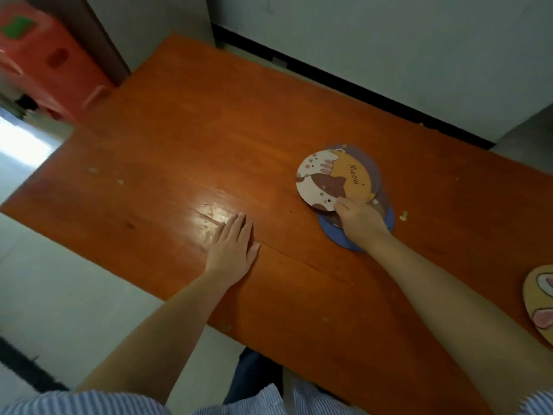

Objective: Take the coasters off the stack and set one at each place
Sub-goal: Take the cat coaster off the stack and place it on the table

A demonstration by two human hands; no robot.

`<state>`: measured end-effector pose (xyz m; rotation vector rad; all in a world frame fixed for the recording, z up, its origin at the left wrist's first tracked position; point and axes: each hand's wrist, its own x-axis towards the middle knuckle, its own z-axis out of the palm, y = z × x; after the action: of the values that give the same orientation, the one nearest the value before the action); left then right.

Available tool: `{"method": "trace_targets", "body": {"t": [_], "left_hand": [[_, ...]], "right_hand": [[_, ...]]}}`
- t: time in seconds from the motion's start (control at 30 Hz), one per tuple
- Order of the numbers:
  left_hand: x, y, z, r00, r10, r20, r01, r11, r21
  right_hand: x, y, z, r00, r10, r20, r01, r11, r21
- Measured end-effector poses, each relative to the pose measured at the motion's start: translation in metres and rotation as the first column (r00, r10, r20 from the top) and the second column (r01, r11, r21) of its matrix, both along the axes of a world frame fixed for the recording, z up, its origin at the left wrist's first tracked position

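my right hand (360,221) reaches out over the stack of coasters (356,205), thumb and fingertips pinching the near edge of the top coaster (332,181), a round one with a cream, brown and orange cat print and the word "meow". that coaster sits shifted toward the far left of the pile, overhanging the purple-brown ones beneath, and a blue coaster (389,218) peeks out at the bottom, partly under my wrist. my left hand (235,248) lies flat on the orange wooden table (185,151), palm down, fingers together and pointing away from me, holding nothing, well apart from the stack. at the right edge of the view another coaster (540,304), yellow with pink shapes, lies on the table, cut off by the frame. my striped sleeves (89,402) show at the bottom.
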<state>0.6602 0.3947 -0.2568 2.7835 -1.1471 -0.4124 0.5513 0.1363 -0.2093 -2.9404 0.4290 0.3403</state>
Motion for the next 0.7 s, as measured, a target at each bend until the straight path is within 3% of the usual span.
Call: {"method": "trace_targets", "body": {"t": [0.2,0.4,0.47,0.53,0.7], "left_hand": [[0.0,0.003,0.002,0.999,0.001,-0.046,-0.004,0.998,-0.069],[-0.015,-0.021,0.039,0.931,0.048,-0.361,-0.177,0.926,-0.334],[-0.033,-0.037,0.049,0.832,0.142,-0.536,-0.334,0.901,-0.279],[-0.053,-0.053,0.053,0.702,0.253,-0.665,-0.443,0.887,-0.13],[-0.114,-0.082,0.049,0.634,0.314,-0.707,-0.452,0.892,-0.008]], "right_hand": [[-0.009,0.015,0.018,0.943,-0.226,0.246,0.193,0.97,0.151],[-0.082,0.042,0.034,0.926,-0.327,0.191,0.262,0.917,0.301],[-0.117,0.052,0.033,0.929,-0.334,0.16,0.272,0.908,0.319],[-0.149,0.057,0.031,0.926,-0.343,0.158,0.277,0.901,0.335],[-0.224,0.053,0.021,0.944,-0.291,0.155,0.211,0.894,0.395]]}}
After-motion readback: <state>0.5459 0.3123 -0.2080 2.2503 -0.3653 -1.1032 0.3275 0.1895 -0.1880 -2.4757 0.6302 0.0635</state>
